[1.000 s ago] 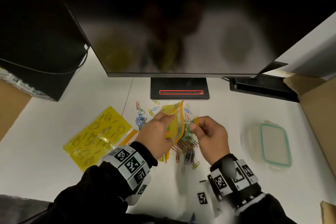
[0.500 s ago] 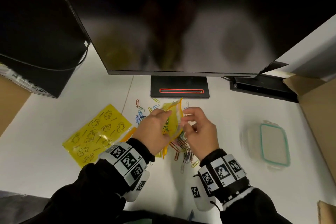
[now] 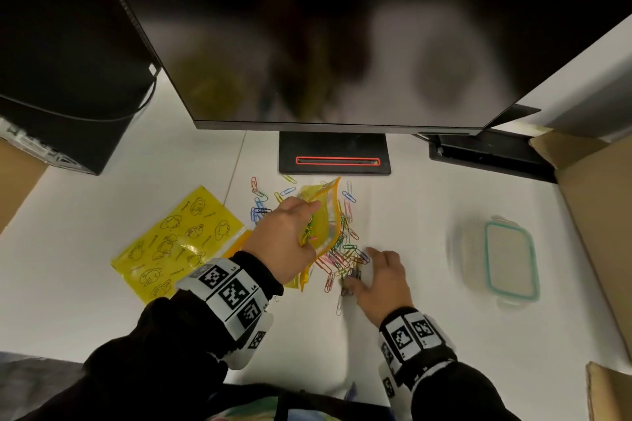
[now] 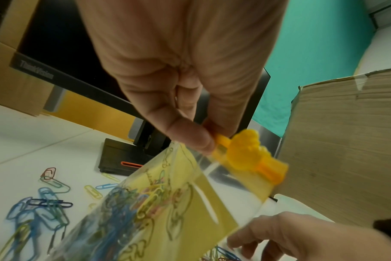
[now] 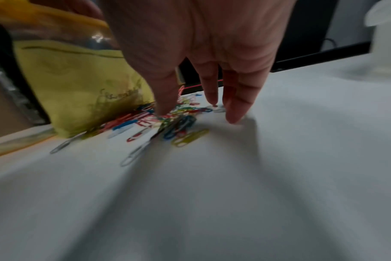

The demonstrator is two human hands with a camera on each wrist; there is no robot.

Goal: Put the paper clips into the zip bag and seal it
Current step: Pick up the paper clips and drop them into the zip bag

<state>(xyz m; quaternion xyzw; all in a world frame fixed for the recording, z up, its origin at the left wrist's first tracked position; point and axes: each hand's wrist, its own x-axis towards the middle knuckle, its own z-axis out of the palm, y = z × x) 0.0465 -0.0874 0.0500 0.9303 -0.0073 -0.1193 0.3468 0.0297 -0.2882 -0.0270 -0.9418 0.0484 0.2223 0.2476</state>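
The left hand (image 3: pixel 285 236) pinches the bag (image 3: pixel 323 215) by its zip edge, mouth upright. The right hand's (image 3: pixel 379 278) fingers (image 5: pixel 167 98), spread and empty, touch the clips (image 3: pixel 345 256) on the counter (image 3: pixel 410 215), directly below the bag.

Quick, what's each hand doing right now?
Left hand: pinches the top of the zip bag, holding it up.
Right hand: open, holding nothing, fingers reaching down onto the paper clips on the table.

Yellow zip bag (image 3: pixel 324 219) (partly filled, unsealed) stands tilted over scattered coloured paper clips (image 3: pixel 345 255).
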